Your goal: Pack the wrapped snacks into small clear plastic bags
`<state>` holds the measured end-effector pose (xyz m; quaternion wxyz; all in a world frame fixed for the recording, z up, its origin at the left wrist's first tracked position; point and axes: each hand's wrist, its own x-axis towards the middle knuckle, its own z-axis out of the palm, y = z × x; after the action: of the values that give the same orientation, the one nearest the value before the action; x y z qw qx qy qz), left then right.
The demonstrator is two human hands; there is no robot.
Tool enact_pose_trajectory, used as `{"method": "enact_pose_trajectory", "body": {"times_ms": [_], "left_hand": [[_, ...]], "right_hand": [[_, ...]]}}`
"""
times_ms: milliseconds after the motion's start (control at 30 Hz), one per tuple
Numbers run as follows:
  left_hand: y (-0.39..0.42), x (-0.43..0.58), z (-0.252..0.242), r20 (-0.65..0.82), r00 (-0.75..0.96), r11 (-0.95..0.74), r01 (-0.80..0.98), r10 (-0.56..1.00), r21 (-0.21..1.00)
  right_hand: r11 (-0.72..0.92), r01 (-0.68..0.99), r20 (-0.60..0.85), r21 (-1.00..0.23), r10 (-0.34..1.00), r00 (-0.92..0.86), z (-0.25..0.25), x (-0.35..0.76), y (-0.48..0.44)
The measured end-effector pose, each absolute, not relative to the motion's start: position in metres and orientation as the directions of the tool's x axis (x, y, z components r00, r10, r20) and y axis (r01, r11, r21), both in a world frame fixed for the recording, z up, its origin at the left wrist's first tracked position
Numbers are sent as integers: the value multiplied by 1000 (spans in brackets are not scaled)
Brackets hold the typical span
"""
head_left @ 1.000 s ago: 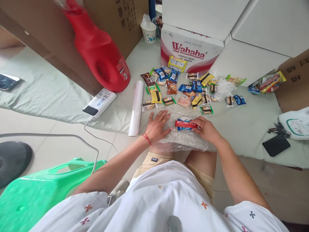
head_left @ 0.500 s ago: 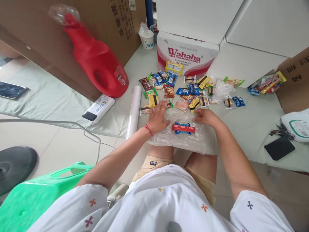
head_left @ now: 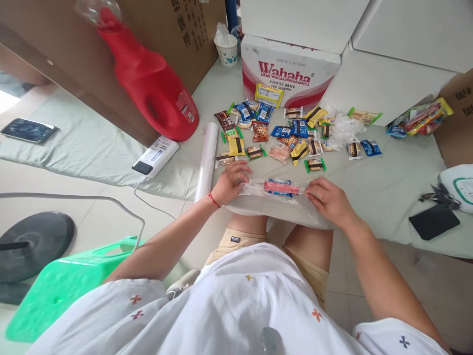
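Note:
A sheet of clear plastic film [head_left: 254, 188] is folded over a red snack bar [head_left: 281, 187] and blue snack packets [head_left: 278, 181] at the table's front edge. My left hand [head_left: 229, 183] pinches the film's left end. On the other side, my right hand [head_left: 325, 198] grips its right end between thumb and fingers. The red wrapper looks paler under the film. Just beyond my hands lies a biscuit packet with green ends [head_left: 315, 164], and a yellow packet [head_left: 236, 145] is past my left hand.
Several small snack packets [head_left: 283, 150] spread before a Wahaba-style white carton [head_left: 288, 74]. A white film roll [head_left: 207, 162], a power bank [head_left: 157, 155] and a red jug [head_left: 158, 93] stand left. Crumpled plastic [head_left: 345, 132] and a black pouch [head_left: 434, 221] lie right.
Both hands have drawn the far edge of the film toward me, over the red bar and blue packets. My right hand has moved outward. A green-ended packet now shows beyond the film.

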<state>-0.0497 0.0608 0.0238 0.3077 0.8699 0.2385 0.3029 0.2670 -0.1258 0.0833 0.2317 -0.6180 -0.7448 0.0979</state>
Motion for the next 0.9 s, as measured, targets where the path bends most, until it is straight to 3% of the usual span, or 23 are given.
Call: {"method": "enact_pose_trajectory", "body": {"times_ms": [200, 400, 500, 633, 767, 900], "left_hand": [[54, -78, 21, 257, 815, -776, 323, 519, 541], [31, -89, 60, 458, 644, -756, 312, 614, 575], [21, -63, 79, 465, 680, -770, 236, 567, 593], [23, -12, 80, 287, 848, -798, 231, 446, 557], [30, 11, 65, 36, 929, -764, 280, 368, 581], [34, 1, 54, -11, 919, -715, 314, 395, 625]], "right_hand": [[162, 923, 20, -349, 986, -165, 45, 258, -168], [101, 813, 212, -574, 977, 29, 49, 246, -184], [117, 826, 216, -551, 976, 6, 48, 233, -183], [147, 889, 259, -435, 965, -33, 49, 220, -175], [216, 879, 353, -425, 934, -59, 67, 228, -159], [198, 863, 357, -465, 934, -22, 84, 240, -135]]}}
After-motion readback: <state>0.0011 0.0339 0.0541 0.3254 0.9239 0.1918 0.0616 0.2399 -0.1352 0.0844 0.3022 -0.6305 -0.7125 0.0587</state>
